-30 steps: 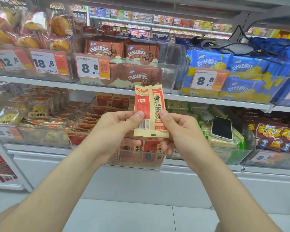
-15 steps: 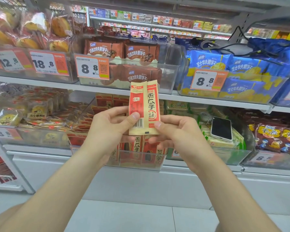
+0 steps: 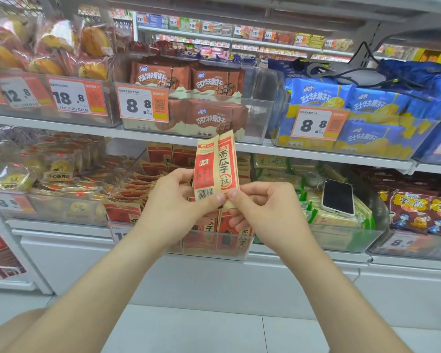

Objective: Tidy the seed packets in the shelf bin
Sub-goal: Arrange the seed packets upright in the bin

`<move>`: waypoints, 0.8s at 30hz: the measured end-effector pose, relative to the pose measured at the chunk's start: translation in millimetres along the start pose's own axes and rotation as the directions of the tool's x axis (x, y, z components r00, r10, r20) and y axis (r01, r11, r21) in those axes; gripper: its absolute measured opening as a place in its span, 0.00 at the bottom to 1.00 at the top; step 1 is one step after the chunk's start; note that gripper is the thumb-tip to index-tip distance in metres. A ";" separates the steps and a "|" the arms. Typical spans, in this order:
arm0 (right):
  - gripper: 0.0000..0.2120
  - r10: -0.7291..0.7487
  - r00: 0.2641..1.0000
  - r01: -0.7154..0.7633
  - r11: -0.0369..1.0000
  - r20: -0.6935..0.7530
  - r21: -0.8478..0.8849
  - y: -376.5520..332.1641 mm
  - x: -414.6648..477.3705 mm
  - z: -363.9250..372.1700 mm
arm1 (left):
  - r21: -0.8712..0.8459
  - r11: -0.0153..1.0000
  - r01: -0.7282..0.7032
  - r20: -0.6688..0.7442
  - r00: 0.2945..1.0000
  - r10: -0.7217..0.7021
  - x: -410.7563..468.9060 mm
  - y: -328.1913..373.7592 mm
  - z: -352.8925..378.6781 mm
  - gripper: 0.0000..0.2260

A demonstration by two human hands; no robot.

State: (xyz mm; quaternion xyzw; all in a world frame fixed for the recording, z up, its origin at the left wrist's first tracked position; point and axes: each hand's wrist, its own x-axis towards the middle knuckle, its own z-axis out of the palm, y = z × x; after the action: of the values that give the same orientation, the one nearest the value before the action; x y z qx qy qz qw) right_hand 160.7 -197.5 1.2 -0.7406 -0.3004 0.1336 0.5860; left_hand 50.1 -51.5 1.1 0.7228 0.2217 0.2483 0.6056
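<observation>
My left hand (image 3: 173, 200) and right hand (image 3: 262, 210) pinch seed packets (image 3: 215, 171) above the bin (image 3: 209, 255); its left side lies jumbled; most tidying remains, I judge.

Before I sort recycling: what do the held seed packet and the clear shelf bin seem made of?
Seed packet: matte kraft-look paper or paper-faced film, judging by its tan, low-sheen surface and soft crease; unclear which. Shelf bin: rigid clear plastic, glossy; packets show through its walls.
</observation>
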 end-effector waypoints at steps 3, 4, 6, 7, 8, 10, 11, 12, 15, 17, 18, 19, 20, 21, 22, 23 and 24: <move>0.13 0.055 0.997 -0.061 0.986 -0.047 -0.154 3.2 1.1 1.6 | -0.139 0.988 0.071 -0.011 0.997 -0.074 -0.5 1.1 4.0 0.25; 0.16 0.056 0.997 -0.066 0.979 -0.060 -0.191 4.2 2.2 2.3 | -0.201 0.974 0.103 -0.004 0.994 -0.106 -0.6 1.3 6.0 0.26; 0.21 0.051 0.994 -0.069 0.979 -0.094 -0.194 5.6 4.2 3.4 | -0.365 0.912 0.190 0.022 0.980 -0.195 0.0 -0.2 9.6 0.28; 0.21 0.056 0.992 -0.073 0.986 -0.116 -0.153 4.8 4.4 3.6 | -0.448 0.861 0.243 0.045 0.967 -0.250 0.2 -0.9 11.2 0.29; 0.21 0.061 0.988 -0.074 0.993 -0.140 -0.089 3.2 3.8 3.8 | -0.513 0.807 0.295 0.079 0.951 -0.297 0.5 -1.3 12.6 0.28; 0.16 0.064 0.982 -0.053 0.996 -0.180 0.066 -2.0 0.5 4.6 | -0.584 0.719 0.378 0.176 0.923 -0.342 0.3 -0.5 15.2 0.22; 0.15 0.061 0.978 -0.034 0.990 -0.199 0.136 -5.3 -1.4 5.1 | -0.598 0.689 0.409 0.226 0.911 -0.344 -0.1 -0.2 16.2 0.18; 0.14 0.056 0.974 -0.016 0.984 -0.221 0.178 -7.3 -2.5 5.5 | -0.603 0.668 0.437 0.269 0.899 -0.346 -0.9 0.5 17.0 0.15; 0.15 -0.031 0.954 0.056 0.996 -0.298 0.076 -6.4 -0.2 5.0 | -0.563 0.670 0.483 0.314 0.875 -0.367 -2.8 2.8 17.5 0.17; 0.17 -0.170 0.926 0.124 0.980 -0.337 -0.153 -2.9 3.3 3.4 | -0.482 0.749 0.454 0.266 0.891 -0.369 -3.6 4.1 18.4 0.23; 0.18 -0.241 0.909 0.154 0.953 -0.341 -0.263 -1.4 4.5 2.8 | -0.434 0.795 0.424 0.221 0.906 -0.362 -3.2 4.0 18.9 0.27; 0.18 -0.302 0.893 0.179 0.918 -0.334 -0.353 -0.9 4.9 2.5 | -0.380 0.840 0.387 0.165 0.922 -0.351 -2.9 3.2 19.3 0.31; 0.18 -0.353 0.880 0.203 0.885 -0.318 -0.419 0.0 5.3 2.0 | -0.316 0.882 0.349 0.103 0.937 -0.333 -3.0 2.2 19.6 0.33; 0.17 -0.394 0.871 0.232 0.857 -0.295 -0.460 0.7 5.4 1.3 | -0.254 0.915 0.315 0.055 0.949 -0.311 -3.2 2.0 19.5 0.33; 0.16 -0.427 0.865 0.263 0.833 -0.264 -0.486 1.9 5.6 0.5 | -0.212 0.933 0.292 0.032 0.956 -0.292 -3.4 2.8 19.3 0.31; 0.15 -0.449 0.863 0.291 0.816 -0.230 -0.498 3.1 5.5 -0.1 | -0.201 0.937 0.286 0.039 0.958 -0.284 -3.5 3.6 19.1 0.29; 0.14 -0.457 0.866 0.311 0.809 -0.202 -0.498 3.1 5.0 -0.3 | -0.216 0.931 0.293 0.068 0.956 -0.285 -4.1 4.3 19.0 0.27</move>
State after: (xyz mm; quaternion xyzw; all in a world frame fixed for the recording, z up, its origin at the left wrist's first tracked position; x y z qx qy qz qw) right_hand 165.6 -195.2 -0.9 -0.7896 -0.3718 -0.1811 0.4534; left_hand 58.9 -69.4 2.2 0.6137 0.2855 0.1671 0.7169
